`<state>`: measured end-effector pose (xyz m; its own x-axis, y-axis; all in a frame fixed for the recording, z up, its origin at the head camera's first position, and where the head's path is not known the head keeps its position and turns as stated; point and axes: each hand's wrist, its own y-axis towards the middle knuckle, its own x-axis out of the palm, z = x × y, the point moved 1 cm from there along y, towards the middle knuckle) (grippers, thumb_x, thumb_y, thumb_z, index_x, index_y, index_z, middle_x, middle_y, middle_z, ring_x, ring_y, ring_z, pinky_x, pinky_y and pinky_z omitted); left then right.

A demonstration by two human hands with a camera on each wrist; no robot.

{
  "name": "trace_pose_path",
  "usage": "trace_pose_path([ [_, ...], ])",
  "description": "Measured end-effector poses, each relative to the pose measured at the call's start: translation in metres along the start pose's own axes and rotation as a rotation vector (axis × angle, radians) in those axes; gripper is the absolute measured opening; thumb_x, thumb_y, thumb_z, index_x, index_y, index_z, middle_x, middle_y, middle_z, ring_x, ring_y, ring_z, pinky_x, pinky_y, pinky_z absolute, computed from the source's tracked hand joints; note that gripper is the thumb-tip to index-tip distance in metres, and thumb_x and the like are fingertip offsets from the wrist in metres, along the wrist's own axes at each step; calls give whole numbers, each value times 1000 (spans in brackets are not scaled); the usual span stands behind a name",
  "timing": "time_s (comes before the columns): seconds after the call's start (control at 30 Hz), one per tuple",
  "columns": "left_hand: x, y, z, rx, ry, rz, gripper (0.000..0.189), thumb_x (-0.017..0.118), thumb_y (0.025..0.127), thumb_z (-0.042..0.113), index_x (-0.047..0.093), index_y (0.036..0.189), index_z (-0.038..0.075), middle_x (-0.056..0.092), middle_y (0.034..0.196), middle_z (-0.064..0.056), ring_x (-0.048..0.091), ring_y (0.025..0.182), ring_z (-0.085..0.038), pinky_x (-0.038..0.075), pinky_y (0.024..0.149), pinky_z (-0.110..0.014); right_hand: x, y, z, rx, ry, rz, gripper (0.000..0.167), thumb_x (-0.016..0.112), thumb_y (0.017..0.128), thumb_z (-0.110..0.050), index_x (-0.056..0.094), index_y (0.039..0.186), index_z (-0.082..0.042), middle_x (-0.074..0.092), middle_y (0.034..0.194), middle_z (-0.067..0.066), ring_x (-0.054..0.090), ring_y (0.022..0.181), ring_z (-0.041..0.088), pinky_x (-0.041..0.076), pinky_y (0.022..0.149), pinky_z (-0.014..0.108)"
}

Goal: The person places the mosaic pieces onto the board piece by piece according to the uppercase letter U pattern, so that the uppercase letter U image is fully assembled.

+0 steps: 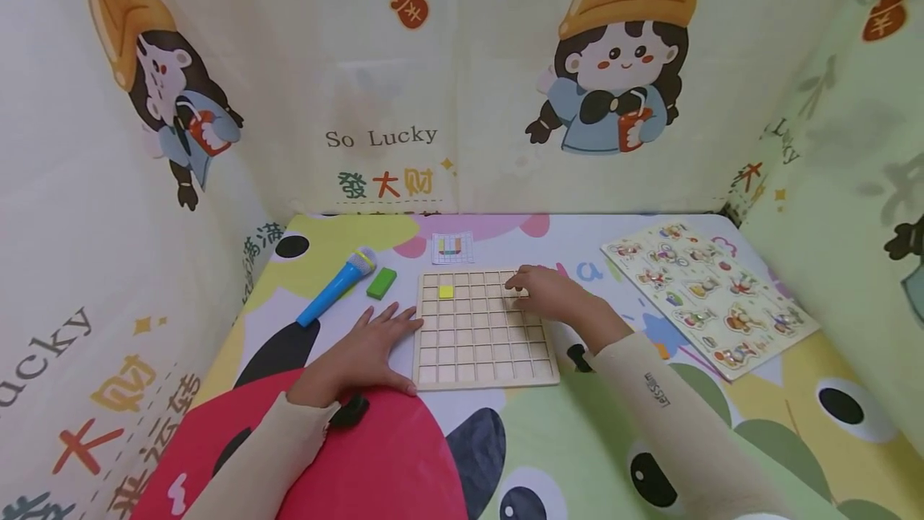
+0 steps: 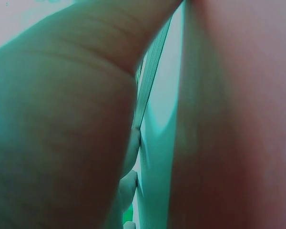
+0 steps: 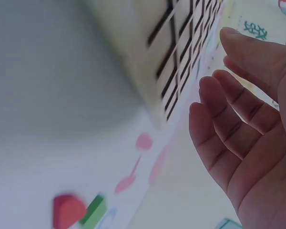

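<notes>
A wooden grid board (image 1: 476,335) lies flat on the printed cloth, with a yellow square tile (image 1: 446,292) in one cell near its upper left. My left hand (image 1: 364,347) rests at the board's left edge, fingers spread, thumb by the lower left corner. Over the upper right cells hovers my right hand (image 1: 552,295). Seen from the right wrist, that hand (image 3: 257,114) has loosely bent fingers and nothing visible between them. The left wrist view is mostly filled by the hand's skin (image 2: 62,119), with a sliver of the board's edge (image 2: 152,71) beyond.
Left of the board lie a blue toy microphone (image 1: 335,287) and a green block (image 1: 381,283). A small pattern card (image 1: 452,249) sits behind it. To the right is a picture puzzle board (image 1: 707,295). A red shape (image 3: 68,211) shows low in the right wrist view.
</notes>
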<state>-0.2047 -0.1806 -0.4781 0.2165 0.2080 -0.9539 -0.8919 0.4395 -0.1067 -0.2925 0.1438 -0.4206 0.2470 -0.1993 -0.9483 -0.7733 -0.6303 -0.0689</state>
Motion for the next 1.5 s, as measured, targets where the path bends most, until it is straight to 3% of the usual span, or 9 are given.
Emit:
trace_pose_path([
  [0.17,2,-2,0,-6,-12,4,114,79,53,73,39,151,28,28,158,3,14,146,-28,8,112,-61,3,-15,14,-15,-12,18,34,73,88,-14,68,120,-3,65,121,9,48,128,35,35,106,51],
  [0.23,3,-3,0,-8,-11,0,114,78,54,74,39,151,28,28,158,4,14,146,-27,8,112,-61,4,-22,19,-28,-7,28,32,73,87,-12,68,118,-2,66,118,10,51,124,35,39,103,48],
  [0.4,8,-5,1,-5,-21,-8,114,78,54,74,38,151,29,27,158,5,14,146,-27,8,113,-60,6,-37,29,-23,-27,43,30,75,87,-14,70,114,-2,65,109,9,62,97,25,50,87,41],
  [0.7,9,-5,1,7,-38,1,114,75,54,77,39,151,28,27,158,6,13,146,-25,7,113,-59,-4,-67,44,114,1,23,33,72,90,-17,67,120,-4,62,115,9,58,102,27,49,89,44],
  [0.97,10,-6,-2,-9,-16,-3,115,76,53,77,39,150,29,28,158,6,13,146,-25,6,113,-59,-1,-88,65,161,37,18,32,72,89,-14,68,119,-6,63,107,5,58,97,24,50,87,44],
  [1.37,4,-4,0,3,-28,13,114,79,54,73,39,150,28,29,157,5,14,146,-26,7,113,-60,-3,-118,85,261,62,-3,31,64,91,-3,66,122,-5,61,119,13,56,109,33,45,94,53],
  [1.5,0,-2,0,6,-30,11,114,78,54,74,39,151,27,28,157,5,14,146,-27,7,113,-60,-7,-122,90,273,60,-1,33,61,89,1,66,121,-4,62,115,13,57,105,33,46,92,53],
])
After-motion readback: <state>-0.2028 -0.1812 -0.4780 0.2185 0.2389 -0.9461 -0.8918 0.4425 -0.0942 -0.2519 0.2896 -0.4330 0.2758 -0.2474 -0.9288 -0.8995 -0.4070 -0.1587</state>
